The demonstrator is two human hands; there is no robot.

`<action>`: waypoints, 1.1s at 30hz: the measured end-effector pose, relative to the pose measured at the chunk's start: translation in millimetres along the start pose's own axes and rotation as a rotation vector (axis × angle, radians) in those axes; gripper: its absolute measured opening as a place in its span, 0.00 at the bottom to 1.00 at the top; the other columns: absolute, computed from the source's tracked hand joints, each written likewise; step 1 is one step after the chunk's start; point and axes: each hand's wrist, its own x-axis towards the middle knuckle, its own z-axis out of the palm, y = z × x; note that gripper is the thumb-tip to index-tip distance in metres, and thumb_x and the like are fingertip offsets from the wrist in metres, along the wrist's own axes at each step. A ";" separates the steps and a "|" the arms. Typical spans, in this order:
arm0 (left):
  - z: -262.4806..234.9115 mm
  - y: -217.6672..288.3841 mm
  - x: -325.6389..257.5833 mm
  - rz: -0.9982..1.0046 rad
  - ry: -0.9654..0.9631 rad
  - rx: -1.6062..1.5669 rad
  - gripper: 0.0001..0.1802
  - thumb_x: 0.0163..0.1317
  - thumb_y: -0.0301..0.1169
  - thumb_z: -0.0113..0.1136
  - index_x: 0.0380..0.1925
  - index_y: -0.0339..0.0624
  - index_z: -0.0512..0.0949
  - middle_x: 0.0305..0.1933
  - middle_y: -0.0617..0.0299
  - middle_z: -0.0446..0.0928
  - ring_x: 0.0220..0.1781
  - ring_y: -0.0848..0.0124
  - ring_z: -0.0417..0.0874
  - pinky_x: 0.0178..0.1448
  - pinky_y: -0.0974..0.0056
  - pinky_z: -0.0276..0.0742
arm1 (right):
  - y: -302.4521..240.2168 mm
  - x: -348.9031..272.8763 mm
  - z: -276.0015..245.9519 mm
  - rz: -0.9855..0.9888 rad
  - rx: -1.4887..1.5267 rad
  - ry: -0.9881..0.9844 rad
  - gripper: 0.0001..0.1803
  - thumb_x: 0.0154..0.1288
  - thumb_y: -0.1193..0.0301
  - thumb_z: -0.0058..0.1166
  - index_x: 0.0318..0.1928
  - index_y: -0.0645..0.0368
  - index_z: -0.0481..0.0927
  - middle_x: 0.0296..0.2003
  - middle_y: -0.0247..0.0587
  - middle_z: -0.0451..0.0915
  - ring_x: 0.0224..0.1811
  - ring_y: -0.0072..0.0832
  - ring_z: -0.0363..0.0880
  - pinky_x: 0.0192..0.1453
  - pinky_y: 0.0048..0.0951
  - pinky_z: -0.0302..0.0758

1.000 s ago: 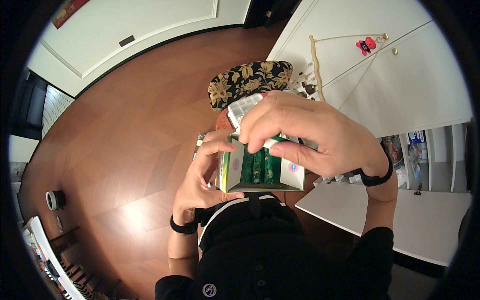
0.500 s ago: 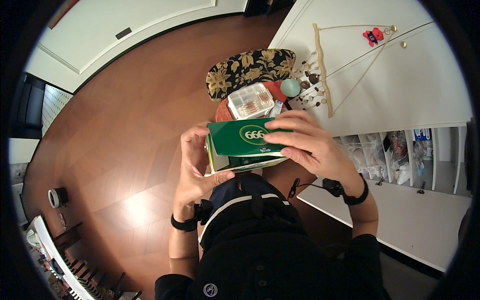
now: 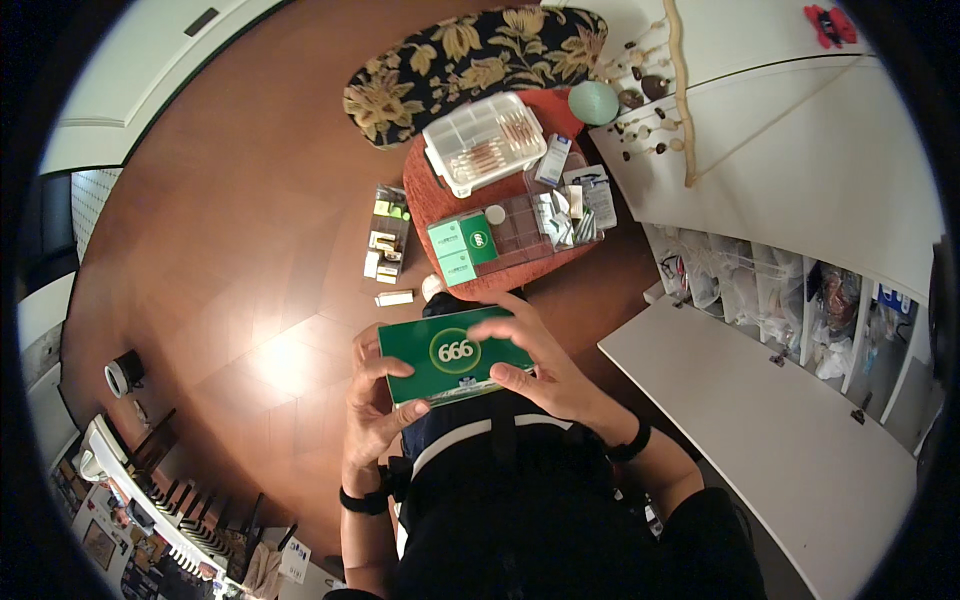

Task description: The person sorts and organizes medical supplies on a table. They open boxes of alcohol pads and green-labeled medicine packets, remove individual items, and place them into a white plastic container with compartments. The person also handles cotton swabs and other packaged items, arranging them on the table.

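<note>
A green cardboard box (image 3: 420,338) with a pale round emblem is in front of my waist, its lid lying down over the top. My left hand (image 3: 378,385) grips its left end, index finger on the lid and thumb at the near edge. My right hand (image 3: 545,365) has the right end, thumb on the near edge and fingers over the top; those fingers are partly blurred. Beyond the box, a clear divided tray (image 3: 518,228) on the red chair seat (image 3: 425,180) holds smaller green boxes (image 3: 455,268), a white round cap and several small packets.
A lidded clear case of cotton swabs (image 3: 485,140) lies farther back on the seat. Another tray of small boxes (image 3: 387,235) stands on the floor to the left, near a loose small carton (image 3: 394,298). At right, a cabinet's flap door (image 3: 760,450) hangs down beside shelves of plastic bags.
The lid, raised with a gap under it before, is now down. Both hands and the box have come nearer my body. The view has shifted, showing the trays.
</note>
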 end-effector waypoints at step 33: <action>145.8 -197.3 114.6 -0.451 0.019 -0.106 0.39 0.74 0.42 0.55 0.76 0.41 0.49 0.77 0.55 0.55 0.79 0.62 0.54 0.80 0.57 0.47 | 178.2 -39.0 -134.2 0.375 0.076 0.493 0.27 0.76 0.62 0.44 0.71 0.61 0.63 0.69 0.48 0.65 0.70 0.34 0.63 0.74 0.34 0.59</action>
